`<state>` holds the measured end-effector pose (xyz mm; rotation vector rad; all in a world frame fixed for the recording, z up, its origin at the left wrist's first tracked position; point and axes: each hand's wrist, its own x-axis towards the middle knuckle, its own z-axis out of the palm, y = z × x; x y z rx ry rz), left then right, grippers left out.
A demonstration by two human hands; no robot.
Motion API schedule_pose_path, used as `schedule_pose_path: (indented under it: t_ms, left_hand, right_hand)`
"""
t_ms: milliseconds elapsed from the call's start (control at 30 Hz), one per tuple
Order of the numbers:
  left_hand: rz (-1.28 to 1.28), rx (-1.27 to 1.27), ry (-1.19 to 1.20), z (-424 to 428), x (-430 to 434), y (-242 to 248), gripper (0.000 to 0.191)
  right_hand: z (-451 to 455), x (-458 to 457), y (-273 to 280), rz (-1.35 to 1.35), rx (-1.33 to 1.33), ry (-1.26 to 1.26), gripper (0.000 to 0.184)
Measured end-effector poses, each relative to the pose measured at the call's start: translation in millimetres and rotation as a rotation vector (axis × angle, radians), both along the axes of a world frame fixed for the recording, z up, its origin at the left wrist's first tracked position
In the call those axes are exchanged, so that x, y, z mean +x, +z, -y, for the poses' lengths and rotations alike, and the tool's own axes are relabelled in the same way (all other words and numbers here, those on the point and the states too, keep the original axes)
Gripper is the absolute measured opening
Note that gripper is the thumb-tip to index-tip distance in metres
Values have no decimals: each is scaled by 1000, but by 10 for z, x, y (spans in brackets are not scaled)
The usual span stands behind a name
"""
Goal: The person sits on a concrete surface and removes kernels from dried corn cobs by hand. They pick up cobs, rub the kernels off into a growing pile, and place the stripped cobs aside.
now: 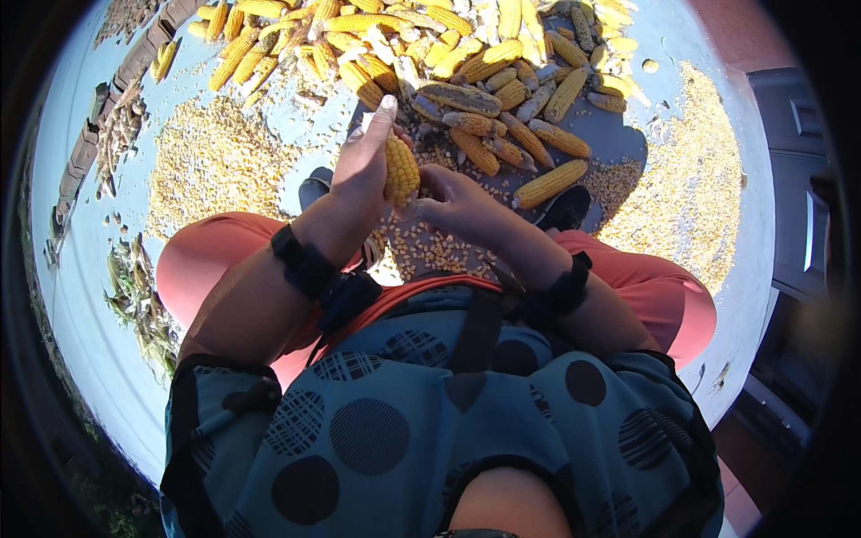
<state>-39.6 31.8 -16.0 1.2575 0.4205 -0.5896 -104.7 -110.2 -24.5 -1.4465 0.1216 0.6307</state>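
Observation:
A yellow corn cob [402, 173], still bearing most of its visible kernels, is held above the floor between my feet. My left hand [371, 160] grips it along its side, with the thumb pointing away from me. At the near end of the cob, the fingers of my right hand [457, 202] touch or pinch it; whether they hold it is hard to see. Below both hands, loose kernels [430, 252] lie scattered on the floor. Just beyond is a large heap of dried corn cobs [484, 64], some with dark or pale patches.
Spread kernels form a pile [208, 165] at the left and another pile [699, 181] at the right. Dry husks [144, 302] lie beside my left knee. A row of bricks or tiles [84, 148] edges the floor at left. A dark door [794, 181] stands at right.

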Motion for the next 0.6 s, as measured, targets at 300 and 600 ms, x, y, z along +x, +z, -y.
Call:
schedule_pose_path:
  t_ms: [300, 600]
  left_hand:
    - [71, 49, -64, 19, -69, 50, 39]
    - [56, 73, -88, -1, -55, 58, 40]
  right_hand:
    - [40, 37, -114, 151, -238, 116, 48]
    - [11, 9, -48, -16, -34, 25, 49]
